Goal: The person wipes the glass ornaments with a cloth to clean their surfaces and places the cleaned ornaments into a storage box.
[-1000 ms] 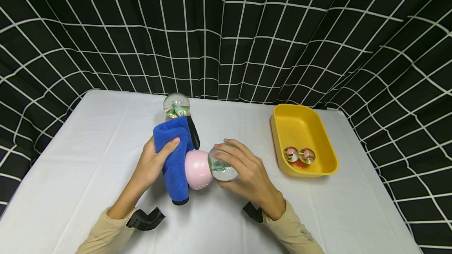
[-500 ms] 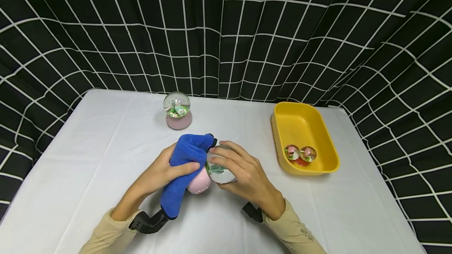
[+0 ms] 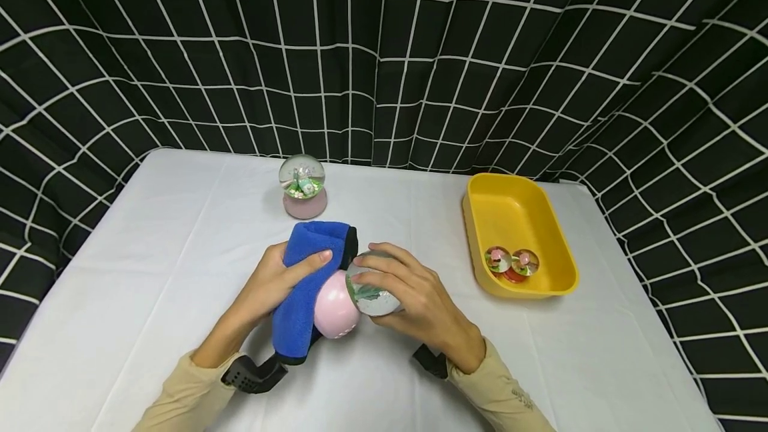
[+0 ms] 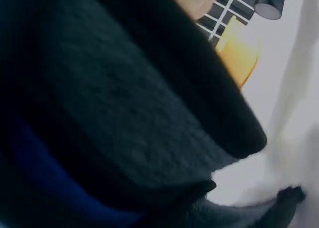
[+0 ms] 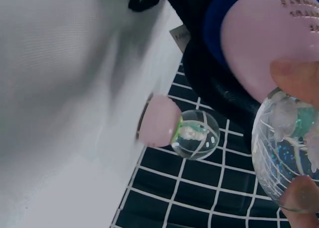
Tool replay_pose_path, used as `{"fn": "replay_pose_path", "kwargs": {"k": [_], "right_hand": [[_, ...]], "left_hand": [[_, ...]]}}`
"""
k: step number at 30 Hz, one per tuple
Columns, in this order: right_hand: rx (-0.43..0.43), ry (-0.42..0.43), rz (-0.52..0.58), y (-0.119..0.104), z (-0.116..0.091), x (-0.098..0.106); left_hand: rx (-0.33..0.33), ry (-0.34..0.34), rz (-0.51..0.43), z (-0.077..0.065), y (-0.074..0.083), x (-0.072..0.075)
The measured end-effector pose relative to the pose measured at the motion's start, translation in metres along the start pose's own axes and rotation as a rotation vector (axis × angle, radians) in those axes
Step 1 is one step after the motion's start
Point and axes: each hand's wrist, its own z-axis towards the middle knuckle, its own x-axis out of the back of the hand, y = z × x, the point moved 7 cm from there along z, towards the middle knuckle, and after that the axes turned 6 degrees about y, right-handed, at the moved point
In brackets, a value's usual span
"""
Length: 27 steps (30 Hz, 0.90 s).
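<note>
A snow globe with a pink base [image 3: 337, 305] lies on its side between the hands, its clear ball [image 3: 375, 295] toward the right. My right hand [image 3: 414, 292] grips the ball with curled fingers; the right wrist view shows fingertips on the glass [image 5: 284, 148]. In my left hand [image 3: 270, 285] is a folded blue cloth [image 3: 303, 292] with black edging, thumb on top, pressed around the bottom of the pink base. The cloth's dark underside [image 4: 129, 98] fills most of the left wrist view. The left fingers beneath the cloth are hidden.
A second snow globe [image 3: 304, 189] with a pink base stands upright behind the hands. At the right, a yellow tray [image 3: 555, 245] holds small globes [image 3: 498, 260] with red showing beneath them. A black curtain with white grid lines [image 3: 372, 52] hangs behind the white table [image 3: 150, 272].
My left hand and the cloth have shifted right and toward me, wrapping and wiping over the pink base. The standing globe behind is now uncovered. The right hand keeps its hold, nearly still.
</note>
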Motion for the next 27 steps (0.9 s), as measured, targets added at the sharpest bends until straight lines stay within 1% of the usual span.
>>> {"fn": "replay_pose_path", "kwargs": {"k": [2,5,7,9,11,13,15,18,20,24,27], "right_hand": [[-0.025,0.013,0.029,0.002,0.0,0.002],[-0.062,0.03,0.066,0.005,-0.001,0.005],[-0.081,0.034,0.078,0.007,-0.001,0.007],[-0.1,0.035,0.08,0.009,-0.002,0.007],[-0.115,0.037,0.073,0.01,-0.002,0.007],[-0.134,0.038,0.051,0.011,-0.003,0.007],[-0.163,0.041,0.019,0.013,-0.004,0.007],[-0.232,0.048,-0.017,0.018,-0.005,0.009],[-0.284,0.05,-0.014,0.022,-0.006,0.01],[-0.377,0.029,-0.005,0.029,-0.007,0.01],[-0.424,-0.009,-0.05,0.032,-0.009,0.007]], "left_hand": [[-0.008,-0.077,-0.05,-0.001,0.001,-0.004],[-0.016,-0.243,-0.157,-0.006,0.003,-0.011],[-0.017,-0.334,-0.219,-0.01,0.006,-0.014],[-0.01,-0.386,-0.254,-0.013,0.007,-0.015],[-0.009,-0.404,-0.261,-0.014,0.008,-0.016],[-0.01,-0.391,-0.254,-0.014,0.008,-0.016],[-0.022,-0.359,-0.239,-0.013,0.009,-0.016],[-0.063,-0.287,-0.197,-0.012,0.011,-0.015],[-0.097,-0.235,-0.164,-0.012,0.013,-0.015],[-0.155,-0.155,-0.121,-0.013,0.017,-0.016],[-0.172,-0.105,-0.102,-0.014,0.017,-0.017]]}}
